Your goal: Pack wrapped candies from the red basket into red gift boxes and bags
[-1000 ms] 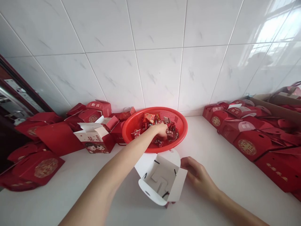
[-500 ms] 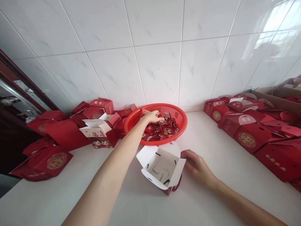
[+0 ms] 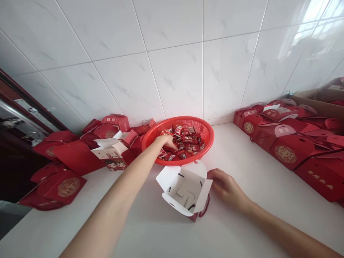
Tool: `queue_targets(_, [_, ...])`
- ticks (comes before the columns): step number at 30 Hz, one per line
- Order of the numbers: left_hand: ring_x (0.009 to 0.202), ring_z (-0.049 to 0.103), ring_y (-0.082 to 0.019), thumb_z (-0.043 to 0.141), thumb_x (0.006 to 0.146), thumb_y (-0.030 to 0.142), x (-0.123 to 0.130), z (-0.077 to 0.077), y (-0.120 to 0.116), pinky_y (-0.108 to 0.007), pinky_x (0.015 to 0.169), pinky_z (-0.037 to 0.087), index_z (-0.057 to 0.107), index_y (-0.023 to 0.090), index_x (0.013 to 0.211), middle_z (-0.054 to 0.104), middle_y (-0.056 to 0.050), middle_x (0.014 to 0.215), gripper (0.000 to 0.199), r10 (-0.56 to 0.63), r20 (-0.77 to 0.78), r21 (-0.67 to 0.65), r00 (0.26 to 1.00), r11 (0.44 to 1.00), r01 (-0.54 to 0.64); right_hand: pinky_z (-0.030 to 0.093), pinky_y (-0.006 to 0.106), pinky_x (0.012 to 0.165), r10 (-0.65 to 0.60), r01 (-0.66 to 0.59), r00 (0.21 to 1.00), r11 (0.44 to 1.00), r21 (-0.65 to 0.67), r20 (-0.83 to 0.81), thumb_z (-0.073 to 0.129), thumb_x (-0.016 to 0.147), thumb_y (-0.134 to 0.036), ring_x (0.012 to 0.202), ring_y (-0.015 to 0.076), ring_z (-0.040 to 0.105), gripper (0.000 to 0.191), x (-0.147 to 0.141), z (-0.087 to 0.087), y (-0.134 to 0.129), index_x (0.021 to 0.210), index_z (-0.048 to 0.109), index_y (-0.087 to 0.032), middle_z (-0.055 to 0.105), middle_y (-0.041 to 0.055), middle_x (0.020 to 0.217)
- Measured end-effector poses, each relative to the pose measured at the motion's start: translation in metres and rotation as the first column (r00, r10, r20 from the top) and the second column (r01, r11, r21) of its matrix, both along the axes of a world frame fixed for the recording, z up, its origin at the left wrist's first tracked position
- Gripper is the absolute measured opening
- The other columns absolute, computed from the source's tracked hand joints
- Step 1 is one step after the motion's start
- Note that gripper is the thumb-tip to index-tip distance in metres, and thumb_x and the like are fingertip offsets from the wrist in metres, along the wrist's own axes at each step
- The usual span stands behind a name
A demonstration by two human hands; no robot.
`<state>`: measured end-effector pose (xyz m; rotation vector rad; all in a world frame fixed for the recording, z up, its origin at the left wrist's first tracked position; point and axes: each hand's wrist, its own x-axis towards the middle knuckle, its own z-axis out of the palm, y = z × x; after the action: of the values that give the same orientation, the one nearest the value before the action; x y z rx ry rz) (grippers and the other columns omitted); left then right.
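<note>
A red plastic basket [image 3: 211, 143] holds a heap of small wrapped candies [image 3: 188, 143]. My left hand [image 3: 168, 141] reaches down into its left part, fingers closed and pointing into the candies; the fingertips are hidden, so what they grip cannot be made out. In front of the basket an unfolded candy box [image 3: 185, 193] stands with its white flaps spread. Its inside shows a bare white bottom, dark cord ends in the slots and a dark red cord handle on the right. My right hand [image 3: 224, 186] has its curled fingers at the box's right corner, gripping the edge by the flap.
Several red gift boxes [image 3: 63, 186] stand at the left, one with white flaps up [image 3: 111, 154]. Rows of more red boxes [image 3: 285, 150] fill the right side, before a cardboard carton [image 3: 309, 96]. A tiled wall [image 3: 174, 79] closes off the back of the white table [image 3: 150, 229].
My left hand has moved left and lower into the candies, its fingers now pointing down. The right hand and the open box have stayed in place; the view has shifted slightly.
</note>
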<state>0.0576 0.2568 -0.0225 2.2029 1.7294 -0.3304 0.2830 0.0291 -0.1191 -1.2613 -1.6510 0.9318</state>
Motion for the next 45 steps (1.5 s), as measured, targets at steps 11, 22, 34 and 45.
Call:
queue_targets(11, [0.115, 0.064, -0.030, 0.080, 0.053, 0.024, 0.001, 0.005, -0.008, -0.030, 0.090, 0.054, 0.070, 0.025, 0.117, 0.071, -0.002, 0.123, 0.065, -0.061, 0.320, 0.051, 0.945, 0.998, 0.047, 0.055, 0.037, 0.080, -0.009, 0.009, 1.000, 1.000, 0.015, -0.004, 0.055, 0.085, -0.026, 0.089, 0.0237, 0.066, 0.015, 0.001, -0.001, 0.001, 0.081, 0.069, -0.023, 0.069, 0.0080, 0.100])
queue_targets(22, [0.106, 0.066, -0.027, 0.071, 0.071, 0.056, 0.002, 0.002, 0.003, -0.032, 0.093, 0.050, 0.077, 0.021, 0.097, 0.077, -0.005, 0.107, 0.044, 0.009, 0.626, -0.015, 0.780, 1.000, 0.001, 0.054, 0.038, 0.082, -0.001, 0.001, 1.000, 1.000, -0.020, 0.013, 0.051, 0.082, -0.021, 0.090, 0.0235, 0.066, 0.018, 0.002, -0.002, 0.003, 0.085, 0.069, -0.023, 0.069, 0.0078, 0.102])
queue_targets(34, [0.072, 0.064, -0.021, 0.046, 0.082, 0.044, 0.004, -0.008, 0.016, -0.030, 0.069, 0.051, 0.057, 0.019, 0.066, 0.069, -0.005, 0.073, 0.032, 0.165, 0.651, -0.059, 0.741, 0.984, -0.167, 0.052, 0.038, 0.084, 0.004, -0.003, 1.000, 0.998, -0.056, 0.022, 0.048, 0.081, -0.020, 0.094, 0.0237, 0.065, 0.019, 0.001, 0.000, 0.003, 0.084, 0.067, -0.022, 0.067, 0.0083, 0.104])
queue_targets(45, [0.070, 0.068, -0.020, 0.073, 0.063, 0.018, -0.001, -0.003, 0.004, -0.028, 0.066, 0.057, 0.065, 0.019, 0.062, 0.065, 0.002, 0.064, 0.008, 0.205, 0.593, -0.272, 0.778, 0.961, -0.046, 0.051, 0.037, 0.084, 0.029, -0.028, 0.999, 0.999, -0.017, 0.023, 0.047, 0.080, -0.017, 0.095, 0.0228, 0.065, 0.020, 0.003, -0.006, 0.006, 0.086, 0.066, -0.021, 0.067, 0.0083, 0.106])
